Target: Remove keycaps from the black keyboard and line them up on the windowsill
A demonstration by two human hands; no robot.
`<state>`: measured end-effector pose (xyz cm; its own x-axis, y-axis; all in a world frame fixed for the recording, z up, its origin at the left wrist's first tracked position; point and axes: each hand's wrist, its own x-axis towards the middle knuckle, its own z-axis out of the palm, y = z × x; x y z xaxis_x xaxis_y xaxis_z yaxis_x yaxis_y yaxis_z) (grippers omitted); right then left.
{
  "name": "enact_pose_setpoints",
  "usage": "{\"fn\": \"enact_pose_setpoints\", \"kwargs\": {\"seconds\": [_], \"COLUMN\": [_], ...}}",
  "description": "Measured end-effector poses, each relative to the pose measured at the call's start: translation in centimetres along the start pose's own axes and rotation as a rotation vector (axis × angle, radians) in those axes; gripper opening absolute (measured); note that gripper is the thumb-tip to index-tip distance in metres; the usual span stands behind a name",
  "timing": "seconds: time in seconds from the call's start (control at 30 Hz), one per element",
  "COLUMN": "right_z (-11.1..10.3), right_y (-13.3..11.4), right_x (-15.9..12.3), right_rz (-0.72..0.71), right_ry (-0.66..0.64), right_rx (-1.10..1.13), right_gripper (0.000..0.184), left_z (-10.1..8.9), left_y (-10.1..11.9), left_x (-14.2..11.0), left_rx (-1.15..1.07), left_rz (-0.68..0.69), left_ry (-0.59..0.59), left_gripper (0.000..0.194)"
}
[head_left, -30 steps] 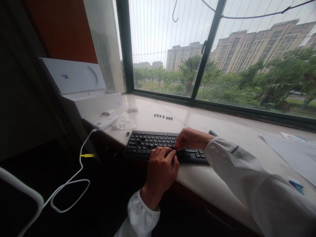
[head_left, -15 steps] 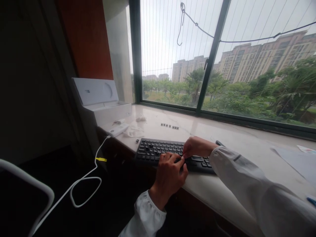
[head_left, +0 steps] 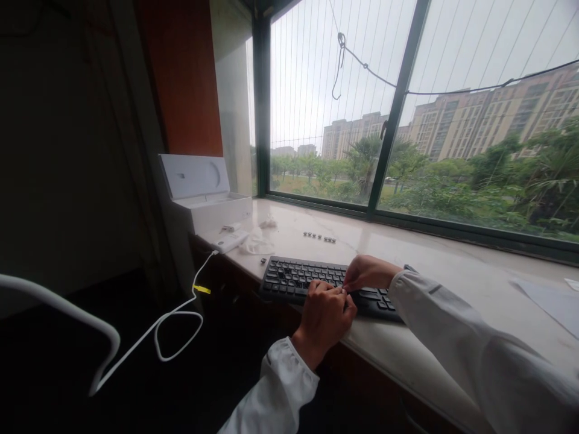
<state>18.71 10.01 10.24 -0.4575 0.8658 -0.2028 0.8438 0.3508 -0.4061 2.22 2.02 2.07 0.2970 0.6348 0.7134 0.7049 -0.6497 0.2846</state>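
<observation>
A black keyboard [head_left: 289,274] lies along the front edge of the pale sill, with dark gaps among the keys on its left side. My left hand [head_left: 325,316] rests over its lower middle, fingers curled in and hiding the keys below. Right beside those fingertips, my right hand [head_left: 368,272] bends down from above with thumb and fingers pinched together. Whatever the two hands have between them is too small or hidden to make out. Behind the keyboard stands a short row of small keycaps [head_left: 319,237]. One loose dark keycap [head_left: 263,261] sits off its back left corner.
At the left end stands an open white box [head_left: 212,208]. Near it lie a white device [head_left: 231,242] with a white cable [head_left: 178,312] hanging down, and crumpled clear plastic [head_left: 257,243]. Paper [head_left: 549,304] lies at the right. A window [head_left: 325,169] rises behind the sill.
The camera has turned slightly, so the scene sits further right and lower. My left fingers have drawn in closer against the pinched right fingertips. The keyboard and keycap row look unchanged.
</observation>
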Motion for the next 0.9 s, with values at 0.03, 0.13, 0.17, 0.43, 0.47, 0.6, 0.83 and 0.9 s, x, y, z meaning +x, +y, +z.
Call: {"fn": "enact_pose_setpoints", "kwargs": {"seconds": [0.03, 0.13, 0.17, 0.43, 0.47, 0.6, 0.83, 0.9], "right_z": [0.0, 0.0, 0.0, 0.6, 0.6, -0.1, -1.2, -0.8], "right_y": [-0.1, -0.8, -1.0, -0.5, -0.2, 0.3, -0.8, -1.1], "right_x": [0.0, -0.1, -0.2, 0.4, 0.4, 0.1, -1.1, -1.0], "right_rz": [0.006, 0.022, 0.024, 0.024, 0.019, -0.01, -0.073, -0.066], "right_ry": [0.002, 0.013, 0.026, 0.028, 0.019, 0.051, 0.174, 0.139], "right_rx": [-0.024, -0.083, -0.097, -0.039, -0.016, 0.016, -0.035, -0.06], "right_gripper": [0.035, 0.031, 0.029, 0.029, 0.032, 0.039, 0.04, 0.035], "left_z": [0.1, 0.3, 0.4, 0.6, 0.7, 1.0, 1.3, 1.4], "left_y": [0.0, 0.1, 0.2, 0.0, -0.2, -0.5, -0.8, -0.9], "left_x": [0.0, -0.1, -0.2, -0.7, -0.9, -1.5, -2.0, -2.1], "left_rx": [-0.001, -0.006, -0.006, -0.045, -0.066, -0.128, -0.151, -0.163], "left_rz": [-0.009, -0.025, -0.023, -0.021, -0.018, -0.019, -0.007, 0.008], "left_ry": [0.006, 0.016, 0.018, 0.073, 0.104, 0.245, 0.305, 0.32], "left_gripper": [0.02, 0.02, 0.02, 0.018, 0.018, 0.02, 0.024, 0.025]}}
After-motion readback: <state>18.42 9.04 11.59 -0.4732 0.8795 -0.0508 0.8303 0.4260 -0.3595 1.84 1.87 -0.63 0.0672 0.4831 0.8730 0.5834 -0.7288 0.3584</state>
